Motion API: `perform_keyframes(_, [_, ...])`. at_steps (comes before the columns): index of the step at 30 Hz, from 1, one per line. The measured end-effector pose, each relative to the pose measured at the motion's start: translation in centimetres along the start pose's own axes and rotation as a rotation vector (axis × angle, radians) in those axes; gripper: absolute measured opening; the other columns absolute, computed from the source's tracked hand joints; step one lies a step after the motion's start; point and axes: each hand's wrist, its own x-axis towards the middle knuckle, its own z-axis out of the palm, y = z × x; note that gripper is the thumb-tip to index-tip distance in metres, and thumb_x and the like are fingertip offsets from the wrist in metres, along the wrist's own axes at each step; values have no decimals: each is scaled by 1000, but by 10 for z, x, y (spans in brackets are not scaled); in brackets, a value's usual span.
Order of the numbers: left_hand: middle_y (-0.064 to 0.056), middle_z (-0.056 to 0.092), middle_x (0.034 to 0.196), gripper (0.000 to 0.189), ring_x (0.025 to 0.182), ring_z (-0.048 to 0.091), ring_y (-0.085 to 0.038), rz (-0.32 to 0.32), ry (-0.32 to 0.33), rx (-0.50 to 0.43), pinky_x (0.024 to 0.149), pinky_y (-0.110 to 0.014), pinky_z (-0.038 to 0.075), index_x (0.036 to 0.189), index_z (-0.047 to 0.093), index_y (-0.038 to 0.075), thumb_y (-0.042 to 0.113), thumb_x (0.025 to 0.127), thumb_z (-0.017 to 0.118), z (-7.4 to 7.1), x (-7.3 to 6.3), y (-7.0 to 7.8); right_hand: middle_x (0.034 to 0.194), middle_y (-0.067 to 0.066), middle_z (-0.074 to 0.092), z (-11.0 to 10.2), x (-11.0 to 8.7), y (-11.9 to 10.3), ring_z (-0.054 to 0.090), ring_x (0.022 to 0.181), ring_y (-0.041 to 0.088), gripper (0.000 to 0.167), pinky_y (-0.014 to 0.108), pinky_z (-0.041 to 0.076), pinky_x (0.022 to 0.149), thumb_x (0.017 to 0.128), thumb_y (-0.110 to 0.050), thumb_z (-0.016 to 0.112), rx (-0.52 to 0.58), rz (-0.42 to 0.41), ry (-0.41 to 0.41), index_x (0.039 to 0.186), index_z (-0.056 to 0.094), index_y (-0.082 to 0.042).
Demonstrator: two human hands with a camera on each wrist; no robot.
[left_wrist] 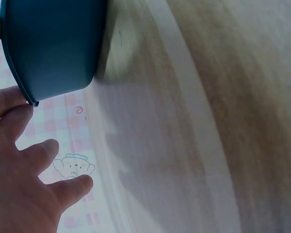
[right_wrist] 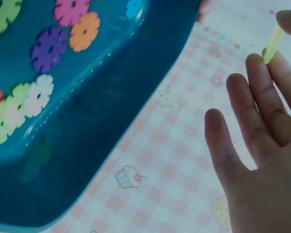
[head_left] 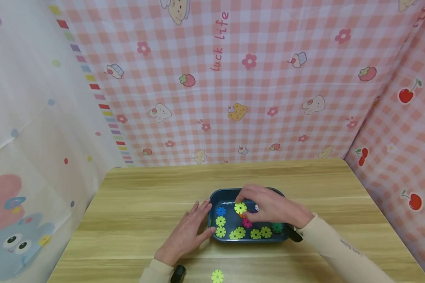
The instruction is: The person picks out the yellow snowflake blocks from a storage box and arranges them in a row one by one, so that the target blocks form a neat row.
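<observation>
My right hand (head_left: 265,202) pinches a yellow-green notched plastic disc (head_left: 240,207) between thumb and fingertips above the dark teal tray (head_left: 230,193). In the right wrist view that disc is seen edge-on, and the other fingers stretch out loosely. Beside the tray's left end, my left hand (head_left: 191,230) has its fingers spread, with fingertips right at the rim. Similar flower-like discs lie in the tray: a blue one (head_left: 220,211), a pink one (head_left: 247,223), a green one (head_left: 277,227), and in the right wrist view a purple one (right_wrist: 49,49) and a white one (right_wrist: 39,95).
One more yellow-green disc (head_left: 217,276) lies on the wooden table (head_left: 156,188) near its front edge. A pink checked cloth (head_left: 212,98) hangs behind the table, with patterned cloths on both sides. Each wrist wears a dark strap.
</observation>
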Motion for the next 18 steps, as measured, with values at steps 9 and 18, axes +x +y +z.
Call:
perform_keyframes(9, [1, 23, 171, 72, 156, 23, -34, -8, -2, 8, 120, -65, 27, 162, 36, 14, 48, 103, 59, 0, 0, 1, 119, -11, 63, 6, -16, -13, 59, 113, 10, 27, 37, 56, 98, 94, -25, 76, 28, -64, 77, 120, 69, -18])
perform_keyframes(18, [0, 24, 171, 72, 156, 24, -34, -4, 2, 10, 119, -65, 28, 162, 36, 14, 49, 103, 59, 1, 1, 1, 118, -13, 63, 16, -32, -23, 60, 109, 9, 29, 34, 57, 95, 92, -24, 80, 39, -84, 154, 119, 70, -18])
